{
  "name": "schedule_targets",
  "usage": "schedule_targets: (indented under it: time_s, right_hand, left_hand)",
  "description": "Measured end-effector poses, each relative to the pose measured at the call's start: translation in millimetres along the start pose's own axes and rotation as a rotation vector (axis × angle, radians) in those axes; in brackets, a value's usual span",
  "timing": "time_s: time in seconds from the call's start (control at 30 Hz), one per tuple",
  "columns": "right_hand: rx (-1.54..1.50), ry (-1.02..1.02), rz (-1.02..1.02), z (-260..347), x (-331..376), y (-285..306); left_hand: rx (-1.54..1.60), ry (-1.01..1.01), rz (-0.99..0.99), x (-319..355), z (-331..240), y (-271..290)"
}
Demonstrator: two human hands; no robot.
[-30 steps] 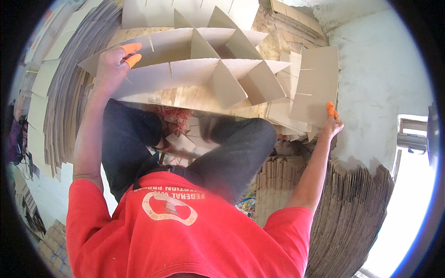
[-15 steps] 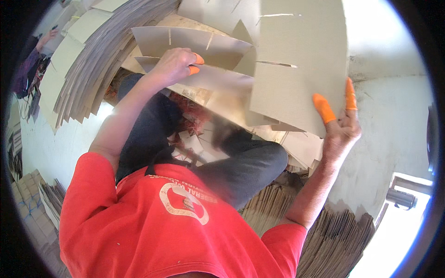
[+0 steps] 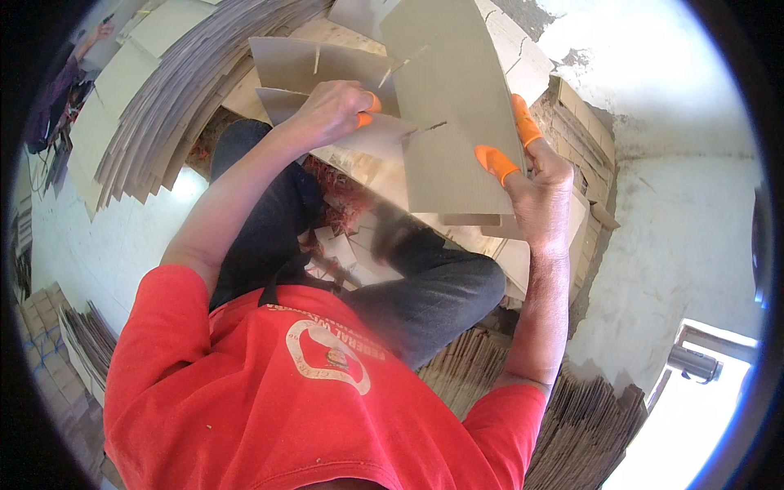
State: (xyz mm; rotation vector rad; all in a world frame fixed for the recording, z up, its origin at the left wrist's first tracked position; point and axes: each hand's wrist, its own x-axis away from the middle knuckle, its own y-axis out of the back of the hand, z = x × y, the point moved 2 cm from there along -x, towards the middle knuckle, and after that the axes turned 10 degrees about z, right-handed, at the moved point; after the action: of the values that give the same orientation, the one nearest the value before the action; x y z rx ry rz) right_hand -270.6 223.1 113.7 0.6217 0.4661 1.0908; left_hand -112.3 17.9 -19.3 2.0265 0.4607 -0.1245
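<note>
My left hand point(image 3: 328, 116), orange covers on its finger and thumb tips, is closed on the near one of two upright slotted cardboard strips point(image 3: 377, 139). The far cardboard strip point(image 3: 282, 61) stands parallel behind it. From the right, my right hand point(image 3: 541, 192) pinches the edge of a larger slotted cardboard sheet point(image 3: 453, 94) between its orange-covered thumb and finger. This sheet crosses the right ends of both strips, its slots at the strips' edges. Whether the slots are fully interlocked I cannot tell.
A wooden board point(image 3: 359, 167) lies under the work. A tall fanned stack of cardboard sheets point(image 3: 188, 90) stands at the left. More cardboard pieces point(image 3: 576, 114) lie at the right by the wall point(image 3: 670, 212). Upright cardboard stacks point(image 3: 584, 433) stand lower right. Another person's hand point(image 3: 102, 31) shows far left.
My right hand has brought the larger sheet leftward, across the strips. My left hand, still gripping the near strip, has shifted slightly right. Cardboard pieces by the right wall have come into view.
</note>
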Motion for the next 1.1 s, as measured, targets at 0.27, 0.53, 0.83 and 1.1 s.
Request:
schedule_targets:
  time_s: [0.27, 0.53, 0.83, 1.1]
  right_hand:
    - [0.099, 0.150, 0.112, -7.5, -20.4, -12.2]
    - [0.301, 0.090, 0.219, -14.3, -41.1, -27.1]
    - [0.424, 0.154, 0.381, -50.6, -43.6, -72.8]
    - [0.557, 0.143, -0.408, -84.2, 9.1, -19.5]
  left_hand:
    - [0.023, 0.015, -0.007, -7.2, 10.1, -4.1]
    - [0.047, 0.036, 0.012, -12.9, 11.9, -5.5]
    - [0.036, 0.046, 0.050, -17.0, 12.6, -6.9]
    - [0.019, 0.019, -0.031, -10.8, 7.6, -1.5]
